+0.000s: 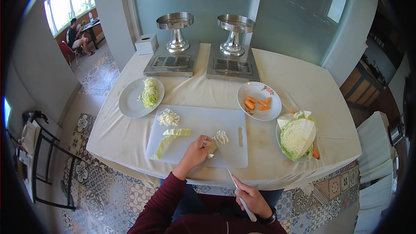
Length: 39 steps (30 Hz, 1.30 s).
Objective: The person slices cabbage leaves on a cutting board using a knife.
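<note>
My left hand (198, 151) presses a piece of cabbage (211, 148) onto the white cutting board (208, 117), fingers bent over it. In my right hand (252, 198) is the handle of a knife (228, 168), its blade pointing away from me and against the cabbage by my left fingertips. Cut cabbage strips (222, 137) lie just beyond the blade. Farther left on the board are a heap of shredded cabbage (168, 118) and curved cabbage leaf pieces (162, 145).
A plate (127, 99) with shredded cabbage stands left; a flowered bowl (260, 115) with carrot pieces is behind the board. At right, a cut cabbage (298, 136) sits on a plate with carrots. Two metal stands (172, 60) and a tissue box (146, 44) occupy the back. A person sits far left.
</note>
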Each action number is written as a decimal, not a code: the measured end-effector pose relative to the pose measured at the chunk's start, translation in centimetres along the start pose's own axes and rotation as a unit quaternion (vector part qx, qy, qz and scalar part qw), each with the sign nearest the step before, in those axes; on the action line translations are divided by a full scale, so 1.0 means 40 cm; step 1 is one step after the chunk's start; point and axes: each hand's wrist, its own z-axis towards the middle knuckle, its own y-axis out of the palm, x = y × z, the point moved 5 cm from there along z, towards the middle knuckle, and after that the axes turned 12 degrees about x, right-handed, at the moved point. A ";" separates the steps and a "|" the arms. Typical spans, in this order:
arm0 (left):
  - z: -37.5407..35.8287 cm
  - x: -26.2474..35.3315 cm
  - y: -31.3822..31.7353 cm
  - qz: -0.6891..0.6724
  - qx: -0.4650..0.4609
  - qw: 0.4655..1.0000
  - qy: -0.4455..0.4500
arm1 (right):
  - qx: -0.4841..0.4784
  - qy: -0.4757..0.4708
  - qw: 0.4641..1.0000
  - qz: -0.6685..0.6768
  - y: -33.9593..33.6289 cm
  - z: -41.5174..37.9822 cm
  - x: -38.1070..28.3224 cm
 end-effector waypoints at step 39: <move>-0.007 0.000 -0.003 -0.027 -0.044 0.998 -0.033 | 0.018 -0.078 0.997 -0.021 -0.034 0.047 -0.014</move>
